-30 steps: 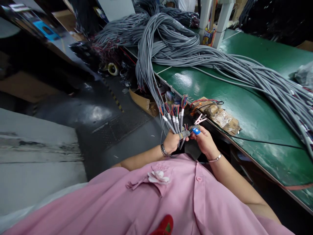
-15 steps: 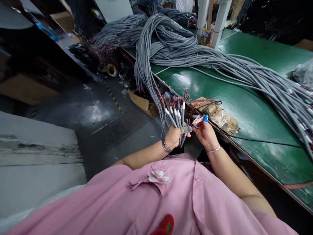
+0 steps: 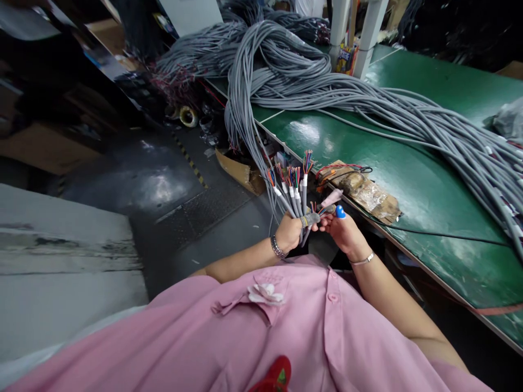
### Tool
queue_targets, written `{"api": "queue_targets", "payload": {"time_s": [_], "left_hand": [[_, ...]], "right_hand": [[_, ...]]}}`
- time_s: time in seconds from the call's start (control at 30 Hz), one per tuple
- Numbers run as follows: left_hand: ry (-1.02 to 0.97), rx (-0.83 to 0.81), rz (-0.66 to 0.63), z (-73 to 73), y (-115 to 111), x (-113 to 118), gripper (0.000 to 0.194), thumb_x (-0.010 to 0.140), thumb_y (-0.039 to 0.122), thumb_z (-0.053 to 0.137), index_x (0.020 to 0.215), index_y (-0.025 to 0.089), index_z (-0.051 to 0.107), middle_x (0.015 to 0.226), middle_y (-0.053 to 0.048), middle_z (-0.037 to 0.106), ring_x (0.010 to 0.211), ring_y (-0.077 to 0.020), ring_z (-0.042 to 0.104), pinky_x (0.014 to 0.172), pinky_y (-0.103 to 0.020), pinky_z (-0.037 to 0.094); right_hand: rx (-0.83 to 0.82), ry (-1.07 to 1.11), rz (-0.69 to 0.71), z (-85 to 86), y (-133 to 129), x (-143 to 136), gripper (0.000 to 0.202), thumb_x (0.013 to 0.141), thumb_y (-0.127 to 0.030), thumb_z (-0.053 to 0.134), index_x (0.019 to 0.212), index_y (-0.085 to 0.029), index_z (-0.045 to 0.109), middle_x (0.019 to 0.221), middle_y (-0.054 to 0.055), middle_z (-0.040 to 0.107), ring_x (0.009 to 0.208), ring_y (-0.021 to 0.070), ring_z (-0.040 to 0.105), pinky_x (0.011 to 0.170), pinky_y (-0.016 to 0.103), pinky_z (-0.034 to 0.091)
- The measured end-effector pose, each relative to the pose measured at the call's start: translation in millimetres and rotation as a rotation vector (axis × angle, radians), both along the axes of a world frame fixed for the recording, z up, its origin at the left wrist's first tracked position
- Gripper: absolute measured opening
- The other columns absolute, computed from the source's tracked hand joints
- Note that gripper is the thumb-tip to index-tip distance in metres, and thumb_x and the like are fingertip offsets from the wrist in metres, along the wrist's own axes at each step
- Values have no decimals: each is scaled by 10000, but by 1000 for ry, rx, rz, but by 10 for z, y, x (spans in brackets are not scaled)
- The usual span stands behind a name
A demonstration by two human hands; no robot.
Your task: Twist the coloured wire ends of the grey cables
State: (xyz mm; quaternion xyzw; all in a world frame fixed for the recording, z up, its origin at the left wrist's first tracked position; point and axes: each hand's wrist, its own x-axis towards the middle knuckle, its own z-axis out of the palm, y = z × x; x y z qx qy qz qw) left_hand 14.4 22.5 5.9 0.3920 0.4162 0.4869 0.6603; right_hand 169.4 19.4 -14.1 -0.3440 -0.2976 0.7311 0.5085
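Five or more gray cables (image 3: 304, 197) fill the left hand's (image 3: 288, 231) clamped grip; right hand's (image 3: 345, 233), I cannot tell.

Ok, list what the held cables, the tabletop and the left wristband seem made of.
Cables: likely plastic sheaths, smooth and fairly dull grey, coloured wires fanning from the ends.
Tabletop: perhaps plastic or rubber sheet, unclear which; glossy green with bright reflections.
Wristband: probably metal, silvery and shiny, seemingly in segments.
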Motion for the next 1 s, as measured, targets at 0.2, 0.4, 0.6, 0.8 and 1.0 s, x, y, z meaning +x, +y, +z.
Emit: {"api": "queue_targets", "payload": {"time_s": [0.2,0.4,0.6,0.8,1.0], "left_hand": [[151,53,-32,-60,-126,-52,273,681,364,747,600,128,635,558,-26,615,513,-109,546,535,-240,422],[198,43,-162,24,-110,-105,286,641,377,779,646,120,654,556,-27,625,497,-113,547,528,-243,423],[166,35,-153,26,-115,-119,285,649,371,773,650,116,645,555,-24,618,497,-110,555,525,-238,418],[107,25,-37,-31,-140,-83,276,658,371,759,662,127,632,558,-24,626,501,-115,565,531,-241,428],[122,28,-1,-38,-130,-77,258,659,358,752,653,130,631,562,-25,631,511,-117,572,540,-244,441]], "right_hand": [[138,-228,-37,91,-142,-72,228,735,-388,744,848,-205,668,700,-13,624,581,104,536,555,240,410],[210,-342,-8,163,-137,-59,225,731,-412,742,773,-203,672,634,-12,639,561,123,561,557,263,418],[205,-373,-2,177,-151,-60,271,717,-441,743,825,-196,697,649,-5,652,583,125,560,562,261,425],[165,-376,-118,143,-160,-93,202,695,-376,768,773,-201,707,694,-8,654,590,108,526,554,246,417],[166,-338,-127,117,-158,-119,154,718,-341,755,773,-210,695,673,-15,651,561,103,513,540,238,411]]}}
